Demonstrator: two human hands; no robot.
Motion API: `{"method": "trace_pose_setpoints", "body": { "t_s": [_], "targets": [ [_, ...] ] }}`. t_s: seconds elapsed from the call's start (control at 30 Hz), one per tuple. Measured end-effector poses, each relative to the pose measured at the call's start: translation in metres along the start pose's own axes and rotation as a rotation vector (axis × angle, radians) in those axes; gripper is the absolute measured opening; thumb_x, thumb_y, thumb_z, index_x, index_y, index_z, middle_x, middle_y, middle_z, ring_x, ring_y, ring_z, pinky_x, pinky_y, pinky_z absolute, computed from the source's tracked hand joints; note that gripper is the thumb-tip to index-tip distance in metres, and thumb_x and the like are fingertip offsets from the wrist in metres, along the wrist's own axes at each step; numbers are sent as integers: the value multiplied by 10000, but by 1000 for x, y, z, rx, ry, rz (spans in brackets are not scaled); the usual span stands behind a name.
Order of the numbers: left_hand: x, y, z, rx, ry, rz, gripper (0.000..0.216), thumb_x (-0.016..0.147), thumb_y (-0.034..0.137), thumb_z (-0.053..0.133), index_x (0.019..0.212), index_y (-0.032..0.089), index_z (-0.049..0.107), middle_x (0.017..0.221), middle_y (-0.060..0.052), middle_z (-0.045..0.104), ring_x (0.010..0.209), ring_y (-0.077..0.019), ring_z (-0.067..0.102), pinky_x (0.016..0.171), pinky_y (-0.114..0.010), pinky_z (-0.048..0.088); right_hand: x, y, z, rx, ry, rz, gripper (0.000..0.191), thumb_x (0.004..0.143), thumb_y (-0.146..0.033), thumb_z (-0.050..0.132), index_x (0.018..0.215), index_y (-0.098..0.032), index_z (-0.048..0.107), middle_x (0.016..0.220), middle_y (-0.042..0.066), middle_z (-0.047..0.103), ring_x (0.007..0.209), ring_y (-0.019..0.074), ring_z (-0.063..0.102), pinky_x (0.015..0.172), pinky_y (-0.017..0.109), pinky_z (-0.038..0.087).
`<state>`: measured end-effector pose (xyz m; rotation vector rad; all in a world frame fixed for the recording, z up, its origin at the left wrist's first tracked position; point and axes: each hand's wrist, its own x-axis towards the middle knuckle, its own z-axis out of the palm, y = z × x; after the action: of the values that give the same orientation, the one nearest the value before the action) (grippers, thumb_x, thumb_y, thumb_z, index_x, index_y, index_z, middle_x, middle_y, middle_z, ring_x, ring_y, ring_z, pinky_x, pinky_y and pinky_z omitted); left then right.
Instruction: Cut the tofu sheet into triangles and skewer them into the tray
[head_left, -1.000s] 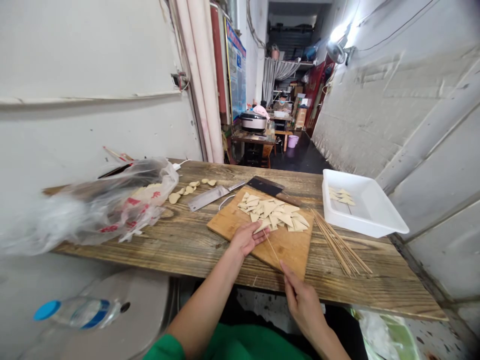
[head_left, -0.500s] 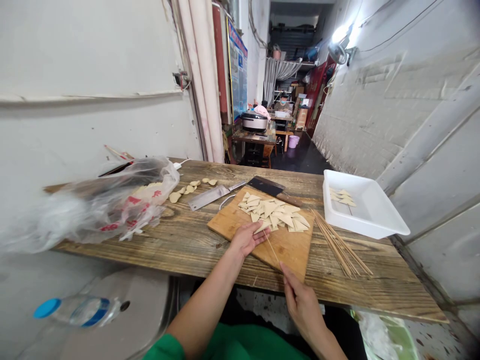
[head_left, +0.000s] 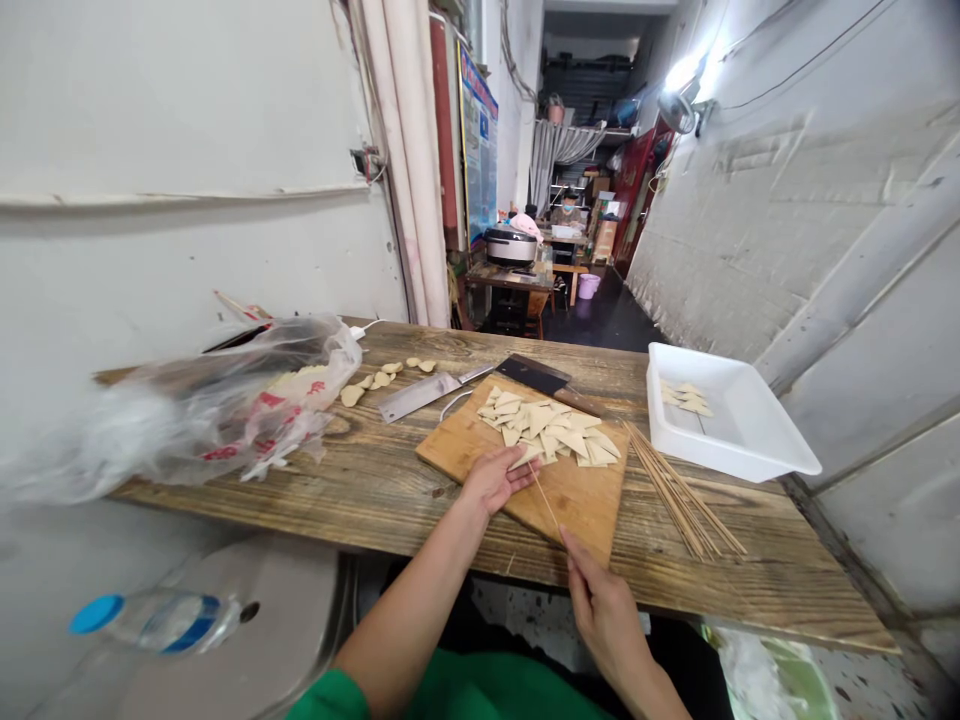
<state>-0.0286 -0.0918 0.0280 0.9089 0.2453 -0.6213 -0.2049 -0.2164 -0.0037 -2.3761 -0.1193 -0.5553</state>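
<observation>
One thin bamboo skewer (head_left: 545,503) is pinched at its near end by the right hand (head_left: 604,605). The thumb and forefinger are closed on it and the other fingers are curled in. Its tip is aimed at a triangular slice (head_left: 525,455) at the near edge of the pile of slices (head_left: 555,425). That slice is pinned under the loosely bent fingertips of the left hand (head_left: 491,480) on the cutting board (head_left: 592,505), which is set near the front edge of the wooden table (head_left: 360,495), about midway along it.

The piercing is probably best done with the slice held flat and the point driven through its middle, since so thin a sheet looks likely to tear near an edge. The skewer should be kept low and the left fingertips kept clear of its line.

The slices are pale tan, flat, sharp-cornered and seemingly pliable. The board is of smooth light wood, the table of rough, dark-grained planks. A bundle of skewers (head_left: 682,495) is laid just right of the board. A few slices are held in a glossy white rectangular tray (head_left: 757,445) at the right end. A dark cleaver (head_left: 534,372) and a slim steel knife (head_left: 420,395) lie beyond the board, and a crumpled clear plastic bag (head_left: 225,410) lies at the left end.
</observation>
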Motion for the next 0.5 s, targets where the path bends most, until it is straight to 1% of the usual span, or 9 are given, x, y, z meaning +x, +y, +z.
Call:
{"method": "trace_pose_setpoints", "body": {
  "t_s": [0.1, 0.27, 0.4, 0.5],
  "targets": [
    [1, -1, 0, 6, -5, 4, 73, 785, 128, 639, 832, 91, 598, 758, -115, 696, 686, -180, 687, 671, -297, 570, 0, 1, 1, 10, -2, -4, 424, 949, -272, 334, 1297, -115, 517, 1041, 138, 699, 931, 178, 676, 811, 239, 520],
    [1, -2, 0, 14, -22, 10, 39, 805, 111, 606, 830, 81, 600, 756, -119, 695, 691, -188, 689, 672, -299, 567, 1, 1, 1, 3, 4, 3, 425, 949, -283, 333, 1289, -114, 525, 1052, 144, 693, 916, 179, 681, 794, 240, 526],
    [-1, -1, 0, 27, -32, -3, 39, 808, 112, 601, 834, 83, 599, 763, -129, 697, 695, -193, 690, 680, -304, 564, 2, 1, 1, 6, -9, 2, 419, 944, -256, 343, 1297, -110, 514, 1063, 141, 689, 913, 176, 683, 798, 239, 524],
    [-2, 0, 0, 41, -35, -18, 32, 807, 110, 601, 830, 87, 596, 758, -129, 698, 689, -194, 690, 681, -307, 562, 2, 1, 3, 2, -10, 4, 415, 938, -240, 351, 1291, -97, 517, 1100, 145, 671, 952, 176, 669, 813, 232, 517]
  ]
}}
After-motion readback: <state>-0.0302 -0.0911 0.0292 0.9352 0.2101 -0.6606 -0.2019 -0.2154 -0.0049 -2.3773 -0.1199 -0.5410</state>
